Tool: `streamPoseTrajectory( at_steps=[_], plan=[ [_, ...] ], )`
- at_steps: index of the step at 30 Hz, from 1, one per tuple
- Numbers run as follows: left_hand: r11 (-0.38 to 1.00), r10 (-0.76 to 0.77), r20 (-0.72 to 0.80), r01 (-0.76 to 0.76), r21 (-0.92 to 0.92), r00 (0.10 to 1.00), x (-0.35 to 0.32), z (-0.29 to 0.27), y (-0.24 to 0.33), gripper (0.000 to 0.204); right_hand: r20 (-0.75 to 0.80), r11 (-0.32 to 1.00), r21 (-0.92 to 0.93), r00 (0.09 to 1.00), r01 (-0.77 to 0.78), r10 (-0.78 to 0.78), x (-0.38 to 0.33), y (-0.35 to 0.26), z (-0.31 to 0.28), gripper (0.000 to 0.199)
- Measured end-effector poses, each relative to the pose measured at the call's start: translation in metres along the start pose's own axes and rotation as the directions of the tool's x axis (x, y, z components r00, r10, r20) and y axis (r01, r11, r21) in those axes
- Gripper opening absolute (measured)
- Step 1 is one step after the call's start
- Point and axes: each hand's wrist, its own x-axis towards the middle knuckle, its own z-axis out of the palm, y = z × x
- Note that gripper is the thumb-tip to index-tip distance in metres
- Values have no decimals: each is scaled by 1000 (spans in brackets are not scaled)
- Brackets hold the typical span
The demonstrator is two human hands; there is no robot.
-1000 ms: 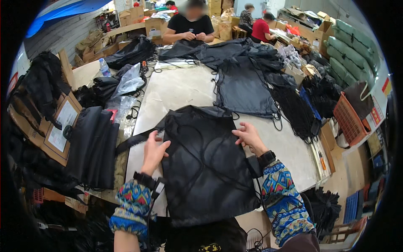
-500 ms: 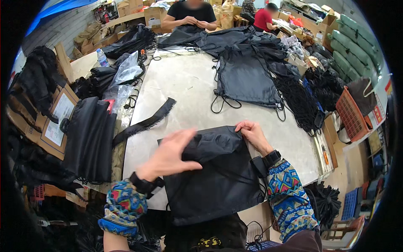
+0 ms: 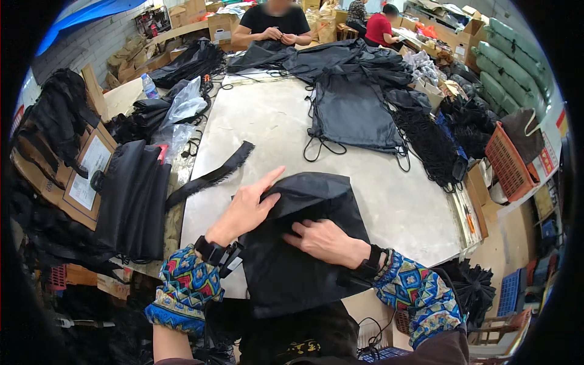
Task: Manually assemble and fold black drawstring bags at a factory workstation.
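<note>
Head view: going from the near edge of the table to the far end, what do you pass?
Right hand pressing the folded black bag → bare grey tabletop → flat black drawstring bag → heap of black bags → seated person in black.

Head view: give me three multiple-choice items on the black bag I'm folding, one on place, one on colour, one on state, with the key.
1. Where does the black fabric bag lie?
A. at the near edge of the grey table
B. in the orange basket
C. on the floor

2. What colour is the loose strap left of the bag?
A. red
B. black
C. white

3. How is the right hand placed?
A. lifted clear of the bag
B. gripping a bottle
C. pressed flat on the bag

Key: 1 A, the bag rests on the tabletop just in front of the person. 2 B, the strap is dark like the bag. 3 C, the palm lies on the fabric, while the left hand holds the folded top with fingers extended.
</note>
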Motion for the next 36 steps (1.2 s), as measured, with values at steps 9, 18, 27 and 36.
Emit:
streamPoseTrajectory(
  at_steps=[9,18,27,36],
  plan=[
    [979,101,303,-149,139,948,-41,31,-5,38,112,918,338,977,-208,180,-51,0,-29,37],
    [851,287,409,-426,306,866,-48,57,-18,42,357,973,-139,908,-182,221,-166,-21,-47,75],
    [809,295,542,-508,296,787,-80,50,4,48,-281,751,658,908,-53,310,-122,-31,-20,35],
    [-27,-175,449,452,-892,876,-102,1,-57,56,182,34,883,408,-468,895,-96,-10,25,20]
  ],
)
